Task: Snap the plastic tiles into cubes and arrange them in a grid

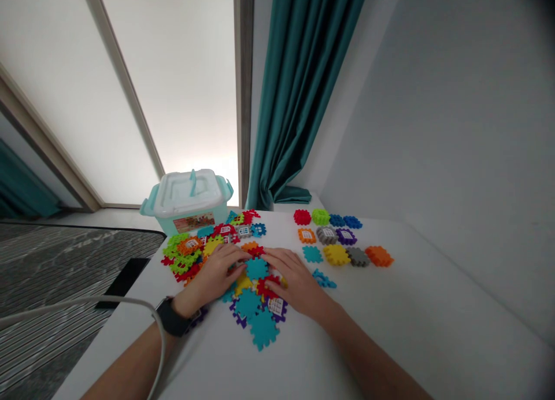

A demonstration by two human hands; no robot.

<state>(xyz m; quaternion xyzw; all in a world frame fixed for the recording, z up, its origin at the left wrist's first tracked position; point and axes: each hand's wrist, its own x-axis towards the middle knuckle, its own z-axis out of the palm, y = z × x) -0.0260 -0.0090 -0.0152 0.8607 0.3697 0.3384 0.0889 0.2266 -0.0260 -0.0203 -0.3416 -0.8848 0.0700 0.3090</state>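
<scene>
Tile of turquoise plastic, square with toothed edges (257, 269), lies between the two hands near the middle of the white tabletop (303, 365), on or against other toothed pieces. The left hand (219, 270) reaches in from its own side, palm down, fingers extended and slightly bent, with index finger and thumb parted at the tile's left edge. The right hand (295, 276) mirrors it, wrist angled inward, its forefinger at the tile's upper right and its thumb bent over a red plastic toothed tile (261, 288). Both sets of fingertips seem to touch the turquoise tile, though at this size I cannot tell whether either hand grips it or merely rests there. Both forearms slant up from the bottom corners; a black square-faced wristwatch (172, 318) circles the left wrist, and a pale cable (161, 336) passes across that forearm.

Just below the hands sit a purple toothed tile with a white window pattern (277, 307) and two more turquoise tiles. Left of the left hand is a mixed heap of colourful toothed pieces (184, 264); beyond it stands a mint-green plastic box with a translucent lid (191, 195). Right of the right hand, coloured stacks (336, 254) stand in rows.
</scene>
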